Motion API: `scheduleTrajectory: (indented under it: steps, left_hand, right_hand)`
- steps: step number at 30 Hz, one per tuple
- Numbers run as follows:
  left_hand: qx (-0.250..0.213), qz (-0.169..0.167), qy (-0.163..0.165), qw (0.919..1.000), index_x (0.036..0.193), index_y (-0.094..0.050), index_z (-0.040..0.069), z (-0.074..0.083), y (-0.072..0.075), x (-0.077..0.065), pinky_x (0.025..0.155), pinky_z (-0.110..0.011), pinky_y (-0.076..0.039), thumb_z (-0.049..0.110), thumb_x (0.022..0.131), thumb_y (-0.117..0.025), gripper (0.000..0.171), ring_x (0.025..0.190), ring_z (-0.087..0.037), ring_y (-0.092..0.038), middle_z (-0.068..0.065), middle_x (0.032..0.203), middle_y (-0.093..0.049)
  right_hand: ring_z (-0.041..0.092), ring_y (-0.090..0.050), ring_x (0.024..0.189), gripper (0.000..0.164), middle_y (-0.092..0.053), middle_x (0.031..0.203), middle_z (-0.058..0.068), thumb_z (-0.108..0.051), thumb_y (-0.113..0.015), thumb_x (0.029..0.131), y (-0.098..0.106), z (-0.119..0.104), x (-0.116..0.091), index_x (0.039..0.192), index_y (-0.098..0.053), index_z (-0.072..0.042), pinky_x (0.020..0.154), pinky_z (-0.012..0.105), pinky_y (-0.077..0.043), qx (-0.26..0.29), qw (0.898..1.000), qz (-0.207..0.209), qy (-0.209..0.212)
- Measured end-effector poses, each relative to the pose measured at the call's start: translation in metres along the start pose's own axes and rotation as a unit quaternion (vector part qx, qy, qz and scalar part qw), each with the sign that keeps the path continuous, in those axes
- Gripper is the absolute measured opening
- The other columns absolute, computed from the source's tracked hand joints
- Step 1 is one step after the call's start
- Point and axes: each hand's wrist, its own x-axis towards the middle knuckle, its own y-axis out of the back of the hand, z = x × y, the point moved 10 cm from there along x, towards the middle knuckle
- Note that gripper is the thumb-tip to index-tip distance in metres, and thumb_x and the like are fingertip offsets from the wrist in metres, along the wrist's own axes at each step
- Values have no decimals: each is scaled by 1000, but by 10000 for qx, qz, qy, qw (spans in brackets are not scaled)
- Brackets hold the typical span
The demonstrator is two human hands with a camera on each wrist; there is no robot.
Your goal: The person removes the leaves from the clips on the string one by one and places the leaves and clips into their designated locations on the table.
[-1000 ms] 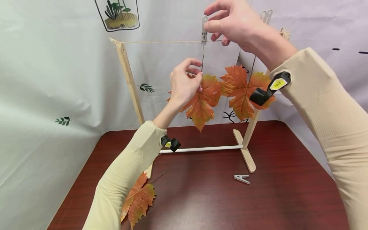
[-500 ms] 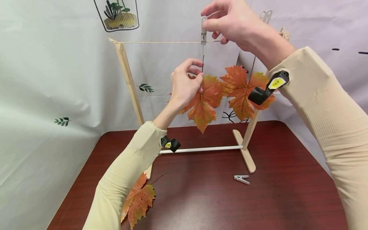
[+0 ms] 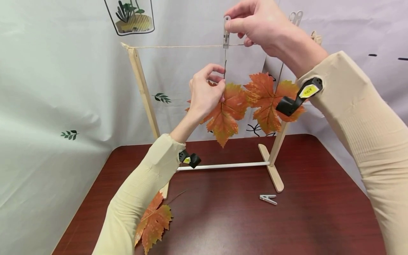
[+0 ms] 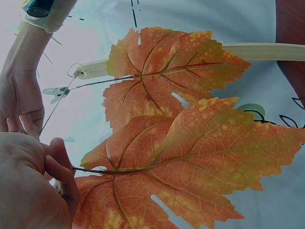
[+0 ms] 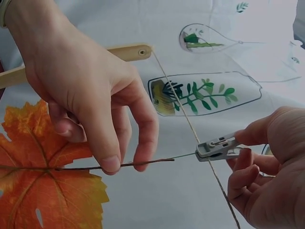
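Note:
My left hand [image 3: 207,90] pinches the dark stem of an orange maple leaf [image 3: 224,115], which hangs below the fingers. In the right wrist view a thin green wire runs from the stem's brown end to a grey clothespin [image 5: 217,148]. My right hand [image 3: 262,26] holds that clothespin by its handles between thumb and fingers. Its nose sits at the string [image 3: 178,46], in line with the wire. To the right, a second maple leaf [image 3: 271,102] hangs by its stem from another clothespin [image 4: 56,91] on the string.
A wooden frame with a left post [image 3: 143,90] and a white bottom bar [image 3: 229,165] stands on the dark red table [image 3: 223,219]. A loose clothespin [image 3: 268,199] lies at the right. Another maple leaf [image 3: 154,221] lies at the left, partly under the left sleeve.
The held leaf sways slightly. My right hand and the clothespin shift a little, and the right fingers draw closer together behind it. The left hand stays nearly still on the stem.

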Motion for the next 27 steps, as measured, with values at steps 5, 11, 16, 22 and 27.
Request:
scheduleTrajectory:
  steps: [5, 11, 16, 22, 27]
  left_hand:
    - [-45, 22, 9, 10000, 110, -69, 9, 1, 1, 0, 52, -29, -55, 2, 92, -63, 20, 48, -21, -62, -4, 80, -67]
    - [-37, 61, 39, 10000, 109, -70, 9, 1, 1, 1, 52, -29, -55, 3, 92, -63, 20, 48, -22, -62, -4, 79, -67]
    - [-65, 79, 40, 9999, 108, -70, 9, 1, 1, 2, 52, -29, -54, 2, 91, -63, 20, 48, -22, -62, -4, 78, -67]
    - [-91, 104, 9, 9999, 108, -70, 10, 1, 1, 2, 52, -29, -54, 2, 91, -63, 19, 48, -21, -61, -4, 78, -67]
    - [-221, 92, 27, 9997, 108, -70, 9, 0, 1, 1, 51, -29, -54, 2, 92, -64, 19, 48, -23, -60, -6, 79, -66]
  right_hand:
    - [14, -40, 74, 16, -56, 101, -1, -12, -69, 94, 1, -1, 0, 109, -66, -11, 53, 19, -35, 199, 9998, 80, 47]
    - [14, -38, 73, 8, -55, 100, 0, -11, -68, 95, 2, -3, 0, 103, -67, -12, 54, 20, -35, 282, 9993, 197, 160]
    - [13, -37, 73, 6, -54, 98, 0, -9, -66, 95, 3, -6, 1, 101, -67, -11, 54, 18, -34, 421, 9984, 272, 265]
    - [12, -38, 75, 8, -54, 101, -1, -8, -65, 95, 6, -7, 1, 103, -66, -11, 55, 18, -34, 528, 9973, 368, 360]
    - [11, -43, 84, 13, -56, 104, -1, -7, -64, 95, 10, -9, 1, 107, -64, -12, 58, 19, -35, 571, 9962, 481, 448]
